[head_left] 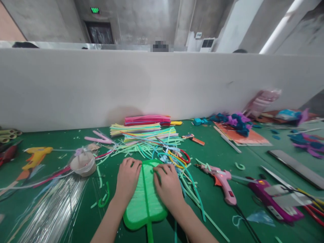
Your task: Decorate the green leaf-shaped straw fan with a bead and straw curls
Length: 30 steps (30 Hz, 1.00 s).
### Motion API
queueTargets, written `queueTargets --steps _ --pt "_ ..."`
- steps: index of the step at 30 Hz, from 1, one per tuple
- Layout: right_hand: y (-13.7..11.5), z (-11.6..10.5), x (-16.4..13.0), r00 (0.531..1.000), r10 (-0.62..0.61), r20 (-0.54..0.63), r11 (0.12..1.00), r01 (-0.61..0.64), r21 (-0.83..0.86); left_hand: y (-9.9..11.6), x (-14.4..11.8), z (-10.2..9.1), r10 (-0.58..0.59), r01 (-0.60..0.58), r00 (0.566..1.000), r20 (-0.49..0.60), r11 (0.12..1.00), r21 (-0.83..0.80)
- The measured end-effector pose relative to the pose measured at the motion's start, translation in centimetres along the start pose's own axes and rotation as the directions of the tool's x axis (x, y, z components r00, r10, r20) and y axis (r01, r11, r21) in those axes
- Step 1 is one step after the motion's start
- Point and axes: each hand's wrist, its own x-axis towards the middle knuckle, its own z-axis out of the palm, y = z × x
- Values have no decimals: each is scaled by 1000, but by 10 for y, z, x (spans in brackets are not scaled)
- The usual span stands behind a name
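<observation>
A large green leaf shape [148,202] with a darker fuzzy rim, a midrib and a stem lies flat on the table in front of me. My left hand [128,179] rests on its upper left edge, with the fingers bent over the rim. On the upper right side, my right hand [167,182] curls its fingers onto the leaf, the thumb beside them. Both hands touch the leaf near its far end, and the undersides of the fingers are hidden. Just beyond lie loose pale green pipe cleaners [145,150] and yellow-and-red-handled scissors [177,160].
A pink glue gun [222,182] lies at right beside a purple power strip [273,199]. At left are a yellow glue gun [37,157], a plastic cup [83,164] and clear strands [55,209]. Bundled pink pipe cleaners [148,119] lie against a white partition [162,84].
</observation>
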Motion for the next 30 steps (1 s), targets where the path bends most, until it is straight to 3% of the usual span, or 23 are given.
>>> queueTargets --steps 12,30 --pt "1 -5 0 999 15 -47 1000 -15 2 2 0 -2 108 -108 994 11 994 11" --pt "-6 -1 7 999 29 -30 989 -33 -146 4 0 -2 109 -109 994 15 994 7"
